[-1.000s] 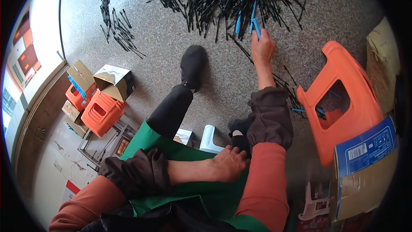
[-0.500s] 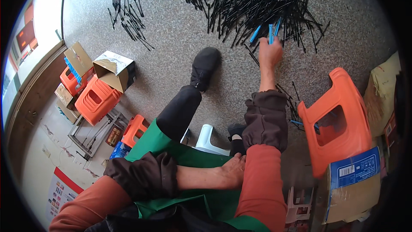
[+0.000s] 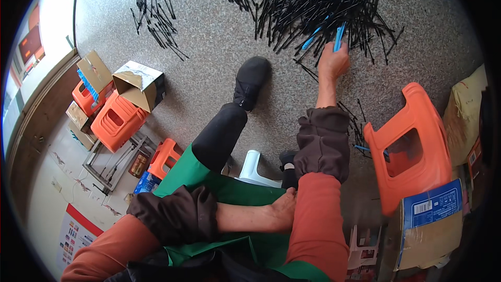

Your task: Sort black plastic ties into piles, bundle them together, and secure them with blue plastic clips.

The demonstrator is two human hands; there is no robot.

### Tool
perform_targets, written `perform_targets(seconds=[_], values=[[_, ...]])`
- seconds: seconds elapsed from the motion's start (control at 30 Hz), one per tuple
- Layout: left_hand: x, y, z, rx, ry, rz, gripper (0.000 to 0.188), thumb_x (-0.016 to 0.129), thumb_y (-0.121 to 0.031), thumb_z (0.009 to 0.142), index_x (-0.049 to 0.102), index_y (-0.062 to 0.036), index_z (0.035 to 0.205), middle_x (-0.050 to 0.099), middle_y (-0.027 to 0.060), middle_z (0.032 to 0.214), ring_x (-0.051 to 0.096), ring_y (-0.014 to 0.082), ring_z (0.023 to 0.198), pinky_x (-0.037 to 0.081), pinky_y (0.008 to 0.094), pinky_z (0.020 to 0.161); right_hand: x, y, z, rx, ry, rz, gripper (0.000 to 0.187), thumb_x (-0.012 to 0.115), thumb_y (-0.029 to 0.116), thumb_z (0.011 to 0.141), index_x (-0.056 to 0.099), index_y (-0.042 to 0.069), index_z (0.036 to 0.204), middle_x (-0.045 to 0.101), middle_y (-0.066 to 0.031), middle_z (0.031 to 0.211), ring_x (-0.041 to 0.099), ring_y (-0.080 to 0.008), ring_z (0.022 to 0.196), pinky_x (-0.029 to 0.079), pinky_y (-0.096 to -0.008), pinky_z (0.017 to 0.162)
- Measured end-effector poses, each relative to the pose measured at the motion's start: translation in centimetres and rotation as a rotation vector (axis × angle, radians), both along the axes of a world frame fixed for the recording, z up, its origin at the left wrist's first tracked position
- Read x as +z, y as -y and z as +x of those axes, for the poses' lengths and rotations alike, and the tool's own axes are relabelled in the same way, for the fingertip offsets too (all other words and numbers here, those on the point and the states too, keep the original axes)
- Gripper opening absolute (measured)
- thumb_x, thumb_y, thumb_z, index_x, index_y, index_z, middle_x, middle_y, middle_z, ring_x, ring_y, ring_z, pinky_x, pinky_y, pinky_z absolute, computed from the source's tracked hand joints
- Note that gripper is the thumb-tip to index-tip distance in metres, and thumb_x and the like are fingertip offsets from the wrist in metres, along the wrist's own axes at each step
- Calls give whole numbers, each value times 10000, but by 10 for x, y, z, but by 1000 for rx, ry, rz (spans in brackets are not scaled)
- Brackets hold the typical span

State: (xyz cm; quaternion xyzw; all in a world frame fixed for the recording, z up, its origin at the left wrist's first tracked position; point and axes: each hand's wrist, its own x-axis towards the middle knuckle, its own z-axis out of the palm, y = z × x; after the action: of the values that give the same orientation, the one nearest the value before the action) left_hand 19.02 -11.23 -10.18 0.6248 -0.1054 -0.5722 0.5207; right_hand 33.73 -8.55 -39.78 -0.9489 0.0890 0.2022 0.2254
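Note:
My right hand (image 3: 332,61) reaches far forward to the floor and grips a blue stick (image 3: 339,36) at the near edge of a big heap of thin black sticks (image 3: 318,5). Another blue stick (image 3: 311,36) lies in the heap just left of the hand. My left hand (image 3: 282,210) rests on my lap against the green apron (image 3: 219,193), fingers together and nothing seen in it. My black shoe (image 3: 250,81) is stretched out on the speckled floor left of the right arm.
An orange plastic stool (image 3: 412,146) stands at my right, with a blue-and-brown carton (image 3: 430,224) below it. A smaller scatter of black sticks (image 3: 154,15) lies at upper left. Cardboard boxes (image 3: 138,83) and orange stools (image 3: 117,120) crowd the left. A white stool (image 3: 253,167) is under me.
The view has tilted so the black heap sits higher in the picture. My right hand stays at the heap's edge with the blue stick; the left hand has not moved.

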Motion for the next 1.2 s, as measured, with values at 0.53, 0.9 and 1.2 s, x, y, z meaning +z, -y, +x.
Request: perform_targets(seconds=[0.53,0.9,1.2], values=[[-8,30,-40,356,294,146,559,383,-364,838,332,-77,1314,294,135,1382,219,286,1297,178,442,1043,-11,-37,-30,170,-63,-64,239,610,316,718,594,80,749,625,-169,689,611,-366,668,473,-470,586],[-5,4,3,-80,-56,-98,566,386,-350,837,315,-71,1324,275,129,1394,189,292,1309,148,439,1067,-4,-33,-27,5,-80,-6,249,606,260,737,557,20,779,635,-180,735,633,-343,685,502,-441,618],[1,9,-14,-162,39,-56,581,384,-348,840,283,-78,1344,260,134,1403,179,291,1318,141,453,1071,-4,6,-28,-26,-242,218,247,615,274,638,597,29,670,606,-149,655,572,-306,573,439,-408,543]])
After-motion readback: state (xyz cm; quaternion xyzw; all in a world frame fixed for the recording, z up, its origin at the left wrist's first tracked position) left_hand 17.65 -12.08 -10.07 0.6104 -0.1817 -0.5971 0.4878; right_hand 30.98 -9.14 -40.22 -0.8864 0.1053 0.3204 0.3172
